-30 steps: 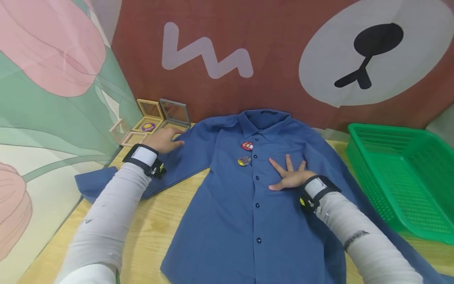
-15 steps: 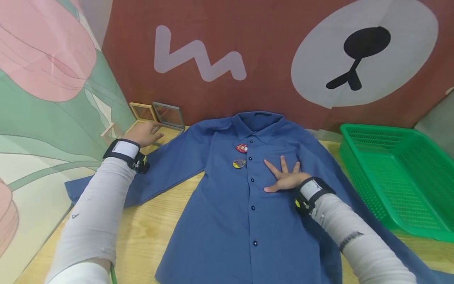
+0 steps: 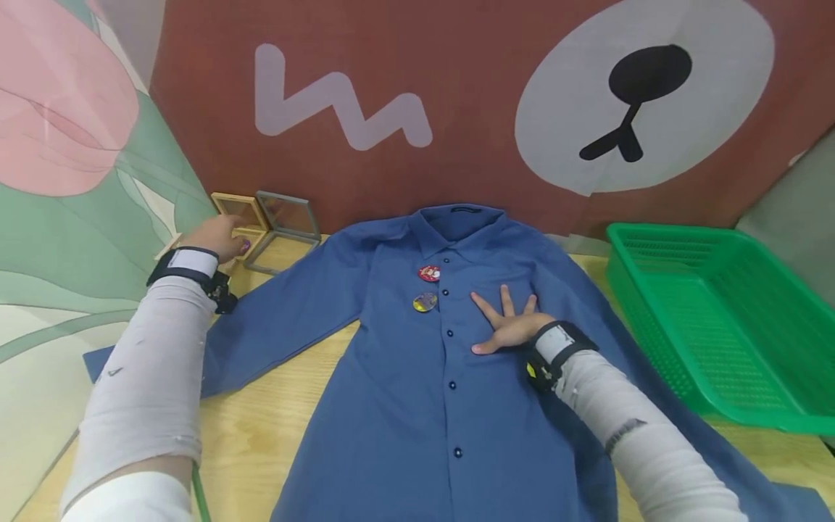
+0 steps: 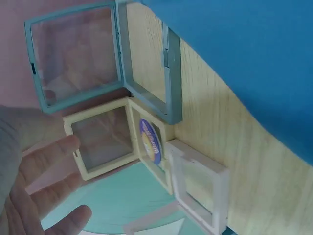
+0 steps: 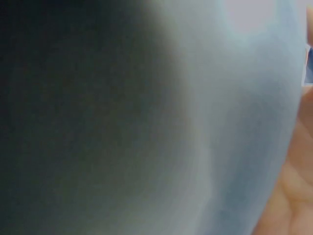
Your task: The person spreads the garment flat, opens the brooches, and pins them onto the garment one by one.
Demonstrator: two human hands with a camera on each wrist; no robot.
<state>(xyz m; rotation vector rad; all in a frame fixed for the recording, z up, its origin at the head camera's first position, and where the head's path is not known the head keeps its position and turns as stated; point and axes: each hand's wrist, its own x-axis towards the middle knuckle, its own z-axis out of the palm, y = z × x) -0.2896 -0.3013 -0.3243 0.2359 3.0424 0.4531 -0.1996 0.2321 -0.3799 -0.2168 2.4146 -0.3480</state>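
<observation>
My left hand [image 3: 210, 238] hovers at the yellow-cream display case [image 4: 112, 166]. In the left wrist view its fingers [image 4: 51, 152] are spread around the raised clear lid. A purple-rimmed round badge [image 4: 150, 141] lies in that case's base. Beside it stand an opened blue-grey case [image 4: 174, 85] and a pale pinkish case [image 4: 220, 196], both without a badge visible inside. My right hand [image 3: 514, 329] rests with fingers spread on the chest of a blue button-up shirt [image 3: 385, 406]. A red badge [image 3: 429, 273] and a yellow-purple badge [image 3: 425, 302] lie beside its button placket.
A green plastic basket [image 3: 707, 399] stands on the right of the wooden table [image 3: 238, 449]. A brown cloth backdrop [image 3: 470, 94] rises behind the shirt, with a floral cloth [image 3: 46, 246] at the left. The right wrist view is mostly blocked by a blurred pale surface.
My left hand has moved left from over the grey case to the cream case, uncovering the grey case. The head view has turned slightly, shifting the scene left. My right hand stays on the shirt.
</observation>
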